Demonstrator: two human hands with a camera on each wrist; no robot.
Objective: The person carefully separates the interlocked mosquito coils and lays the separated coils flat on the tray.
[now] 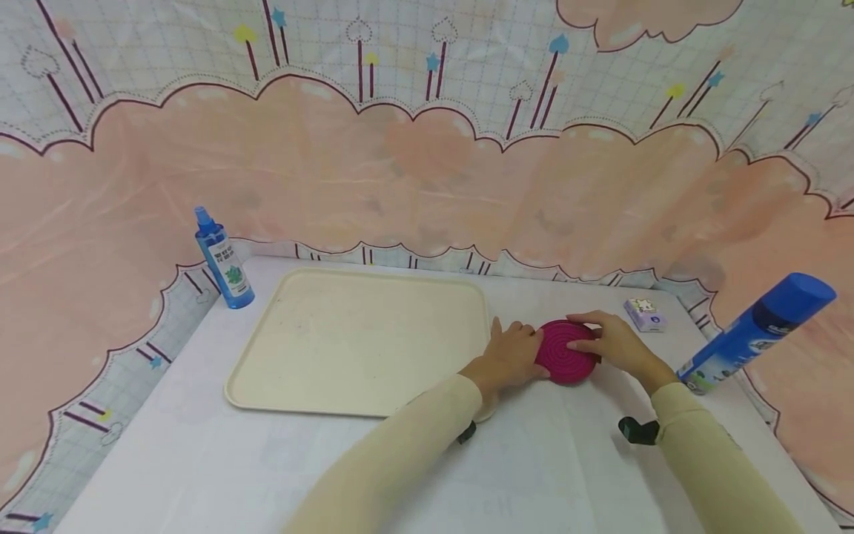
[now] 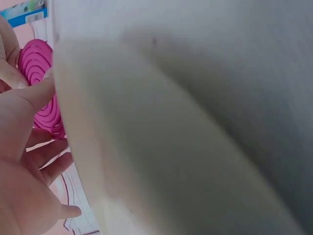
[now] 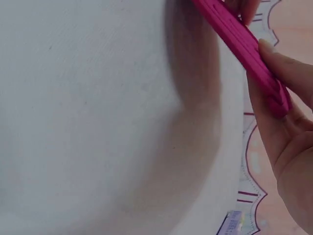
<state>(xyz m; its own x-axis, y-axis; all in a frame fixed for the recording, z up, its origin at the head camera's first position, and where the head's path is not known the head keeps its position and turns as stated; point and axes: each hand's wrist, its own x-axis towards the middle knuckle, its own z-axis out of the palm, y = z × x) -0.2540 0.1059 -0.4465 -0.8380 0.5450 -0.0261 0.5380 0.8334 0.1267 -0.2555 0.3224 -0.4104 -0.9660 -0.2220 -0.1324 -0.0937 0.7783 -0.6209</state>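
I hold the pink ridged disc (image 1: 563, 356) with my left hand (image 1: 510, 357) and my right hand (image 1: 622, 345), both pinching its edge, beside the cream tray (image 1: 347, 341).

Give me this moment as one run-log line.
left hand: grips pink disc at left edge | right hand: pinches its right edge | beige tray: left of disc | blue can: right of disc

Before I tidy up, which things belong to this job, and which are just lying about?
In hand:
round ridged magenta disc, held by left hand and right hand

Seemingly lying about:
rectangular beige tray
slim blue bottle
small lilac box
blue cylindrical can
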